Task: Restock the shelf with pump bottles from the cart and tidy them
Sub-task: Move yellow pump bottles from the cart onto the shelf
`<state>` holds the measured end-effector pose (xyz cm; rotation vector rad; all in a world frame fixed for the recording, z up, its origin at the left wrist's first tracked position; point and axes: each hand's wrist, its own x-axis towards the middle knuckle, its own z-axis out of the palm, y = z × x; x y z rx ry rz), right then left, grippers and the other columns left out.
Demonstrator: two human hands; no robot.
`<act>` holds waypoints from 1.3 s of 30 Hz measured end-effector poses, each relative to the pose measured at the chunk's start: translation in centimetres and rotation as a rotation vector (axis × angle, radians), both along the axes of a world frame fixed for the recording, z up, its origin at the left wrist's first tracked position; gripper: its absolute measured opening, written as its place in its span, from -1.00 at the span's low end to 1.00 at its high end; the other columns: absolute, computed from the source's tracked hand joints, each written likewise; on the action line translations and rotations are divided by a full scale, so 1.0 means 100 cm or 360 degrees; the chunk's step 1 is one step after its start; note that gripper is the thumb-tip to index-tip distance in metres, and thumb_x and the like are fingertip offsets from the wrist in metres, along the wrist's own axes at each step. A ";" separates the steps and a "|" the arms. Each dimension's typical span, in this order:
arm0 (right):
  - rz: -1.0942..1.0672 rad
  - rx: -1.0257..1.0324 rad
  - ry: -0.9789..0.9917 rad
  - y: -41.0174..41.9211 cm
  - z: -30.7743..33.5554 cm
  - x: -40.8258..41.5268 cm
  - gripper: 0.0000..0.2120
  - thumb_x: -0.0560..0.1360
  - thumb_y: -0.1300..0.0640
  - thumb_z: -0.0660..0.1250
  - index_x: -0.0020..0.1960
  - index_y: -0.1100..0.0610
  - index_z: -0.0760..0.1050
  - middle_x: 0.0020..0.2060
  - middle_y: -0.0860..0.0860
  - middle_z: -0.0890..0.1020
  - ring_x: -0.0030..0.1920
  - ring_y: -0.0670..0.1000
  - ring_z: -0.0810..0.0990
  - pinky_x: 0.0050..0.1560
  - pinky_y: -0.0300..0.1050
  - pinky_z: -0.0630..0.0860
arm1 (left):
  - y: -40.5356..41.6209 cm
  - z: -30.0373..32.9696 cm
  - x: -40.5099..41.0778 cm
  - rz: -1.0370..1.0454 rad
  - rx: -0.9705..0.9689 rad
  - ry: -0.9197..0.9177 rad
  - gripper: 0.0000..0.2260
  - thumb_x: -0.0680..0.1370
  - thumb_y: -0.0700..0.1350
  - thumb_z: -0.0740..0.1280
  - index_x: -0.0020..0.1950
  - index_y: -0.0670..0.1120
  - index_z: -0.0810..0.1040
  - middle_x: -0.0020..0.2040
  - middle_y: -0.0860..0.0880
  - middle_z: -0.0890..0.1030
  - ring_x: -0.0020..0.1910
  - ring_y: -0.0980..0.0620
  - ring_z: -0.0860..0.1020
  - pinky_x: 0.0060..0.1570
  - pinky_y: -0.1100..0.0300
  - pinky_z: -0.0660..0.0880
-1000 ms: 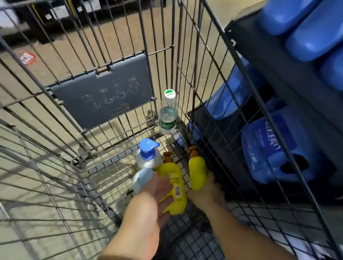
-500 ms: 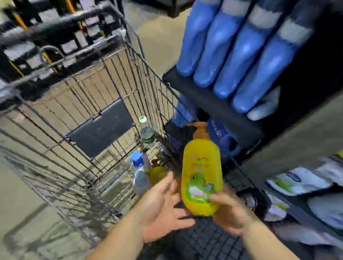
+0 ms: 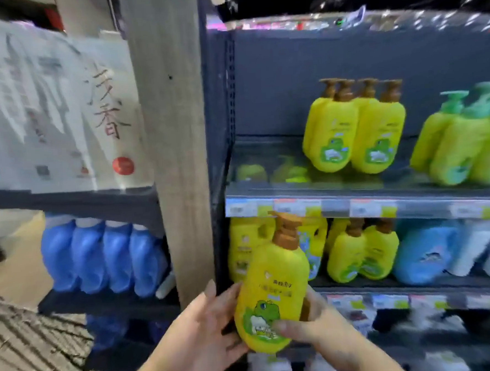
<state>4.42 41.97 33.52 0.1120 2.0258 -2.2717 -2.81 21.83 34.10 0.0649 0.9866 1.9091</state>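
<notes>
One yellow pump bottle (image 3: 270,295) held upright in front of the shelf (image 3: 365,206), below its edge. Right hand (image 3: 318,324) grips it low, thumb across the frog label. Left hand (image 3: 201,334) lies flat against its left side, fingers straight and close together. Upper shelf: four yellow bottles (image 3: 355,130), brown pumps, plus a green-pump cluster (image 3: 464,140), count unclear. Four blue jugs (image 3: 102,260) on the left rack. Wooden post (image 3: 174,132) between racks.

blue jugs (image 3: 104,257) beside wooden post (image 3: 175,149)
</notes>
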 end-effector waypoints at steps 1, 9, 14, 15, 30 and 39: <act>-0.0061 0.0026 0.0022 0.018 0.008 0.005 -0.44 0.22 0.34 0.49 0.20 0.15 0.46 0.00 0.07 0.72 0.02 0.03 0.69 -0.07 -0.19 0.60 | 0.020 0.008 -0.001 -0.0025 0.0011 0.0021 -0.50 0.51 0.21 0.10 0.27 -0.03 0.58 0.29 -0.11 0.58 0.21 -0.21 0.57 0.16 -0.10 0.49; -0.0360 0.0311 0.0217 0.146 0.072 0.027 -0.45 0.26 0.22 0.52 0.21 0.12 0.45 0.04 0.04 0.71 0.07 0.04 0.67 -0.02 -0.15 0.60 | 0.163 0.060 -0.003 -0.0241 0.0122 0.0313 -0.45 0.52 0.23 0.12 0.41 -0.03 0.41 0.38 -0.07 0.50 0.35 -0.17 0.45 0.44 -0.14 0.20; -0.0454 0.0553 0.0394 0.217 0.119 0.010 -0.50 0.24 0.14 0.57 0.13 0.06 0.51 0.04 0.05 0.70 0.09 0.08 0.65 0.02 0.02 0.58 | 0.232 0.106 -0.022 -0.0250 0.0139 0.0609 -0.41 0.51 0.24 0.14 0.46 -0.02 0.33 0.41 -0.02 0.47 0.36 -0.07 0.45 0.44 -0.04 0.24; -0.0459 0.0587 0.0427 0.227 0.129 0.004 -0.52 0.26 0.14 0.58 0.13 0.04 0.51 0.03 0.06 0.70 0.07 0.07 0.65 -0.02 0.02 0.59 | 0.242 0.116 -0.027 -0.0239 0.0134 0.0651 -0.40 0.51 0.25 0.14 0.47 -0.02 0.32 0.42 -0.03 0.44 0.36 -0.05 0.45 0.42 -0.03 0.29; -0.0486 0.0695 0.0449 0.301 0.136 -0.072 -0.57 0.44 0.21 0.43 0.27 0.02 0.44 0.07 -0.04 0.67 0.08 -0.05 0.65 0.10 -0.07 0.60 | 0.323 0.155 -0.061 -0.0071 -0.0084 0.0785 -0.59 0.55 0.29 0.06 0.03 0.05 0.55 0.03 0.08 0.62 0.10 0.05 0.53 0.32 0.07 0.27; -0.0698 0.0781 0.0376 0.305 0.132 -0.071 -0.43 0.40 0.09 0.48 0.34 0.02 0.34 0.15 -0.06 0.57 0.09 -0.06 0.59 0.09 -0.03 0.60 | 0.332 0.148 -0.064 -0.0101 -0.0033 0.0700 -0.38 0.53 0.30 0.09 0.47 -0.03 0.29 0.33 -0.02 0.47 0.36 -0.07 0.39 0.47 -0.01 0.15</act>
